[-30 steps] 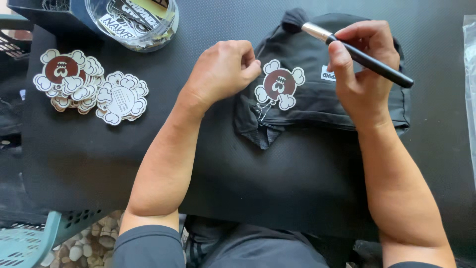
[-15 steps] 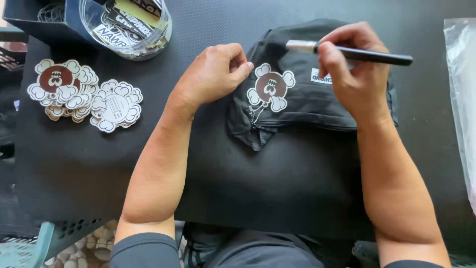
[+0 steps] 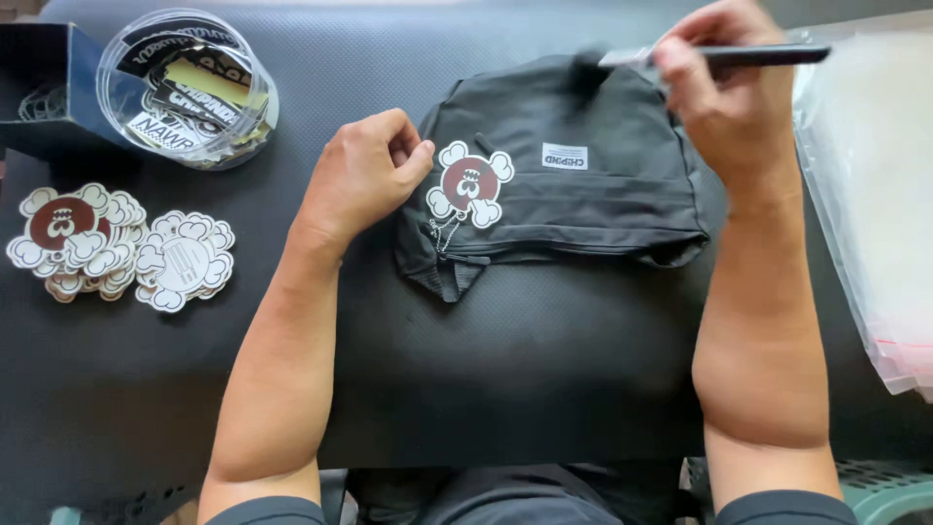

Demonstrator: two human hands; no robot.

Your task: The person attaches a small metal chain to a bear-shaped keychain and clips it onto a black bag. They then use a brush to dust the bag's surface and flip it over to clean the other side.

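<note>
Right now the right hand (image 3: 724,97) holds a brush (image 3: 719,55) over the far edge of a black bag (image 3: 573,185), its fingers (image 3: 680,68) closed round the handle near the metal ferrule. The brush lies almost level across the view, its long axis running left to right, with the dark bristle end pointing left and blurred just above the bag's top edge, and the black handle sticking out to the right past the hand. The bag lies flat on the dark surface (image 3: 243,389), its length also running left to right, so the brush sits roughly parallel with it and at its far side. The left hand (image 3: 364,170) rests at the bag's left end, fingers curled loosely into a near fist and holding nothing that I can make out; the knuckles sit just beside a brown-and-white charm (image 3: 471,185) on the bag's front, close but whether touching I cannot tell. That hand is the nearer one to the charm; the right is the nearer one to the bag's top edge. Well apart to the left lie stacks of tags (image 3: 117,243) and a clear tub (image 3: 190,87); clear sleeves (image 3: 875,194) lie to the right.
</note>
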